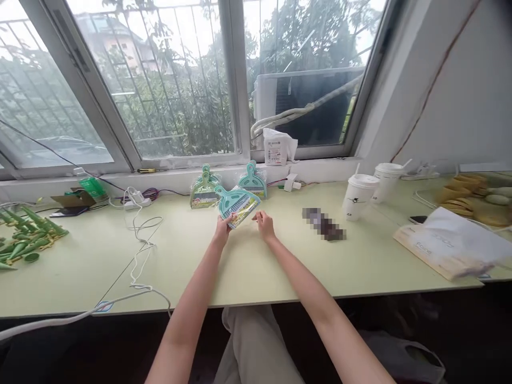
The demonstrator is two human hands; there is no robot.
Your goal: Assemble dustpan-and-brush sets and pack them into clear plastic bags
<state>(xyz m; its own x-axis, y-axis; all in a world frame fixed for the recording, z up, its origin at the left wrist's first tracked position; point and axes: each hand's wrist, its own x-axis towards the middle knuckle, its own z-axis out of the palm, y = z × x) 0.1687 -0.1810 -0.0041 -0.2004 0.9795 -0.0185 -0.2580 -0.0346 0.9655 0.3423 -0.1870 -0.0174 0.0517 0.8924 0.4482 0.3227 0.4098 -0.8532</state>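
gripping the dustpan [238,201] at its lower left corner with the left hand [223,229], closing thumb and fingers over the wrapped edge. holding it above the table [248,272], just in front of the second dustpan [204,188] and the third dustpan [253,181]. slanting its long axis from the handle, far and to the left, down to the wide edge, near and to the right, so facing that edge towards the right hand [266,225]. lying nearer the left hand, in contact with it, and to the left of and slightly beyond the right. curling the right hand nearly closed, setting thumb and forefinger close together just beside the lower right edge; leaving unclear any touch on the wrapper or hold on something thin. spreading out around the work: green pieces [34,234] and a power strip [137,201] to the left, a cup [356,202], another cup [384,184] and a bag [444,242] to the right. backing all this with a sill [324,169] and a barred window [180,101].
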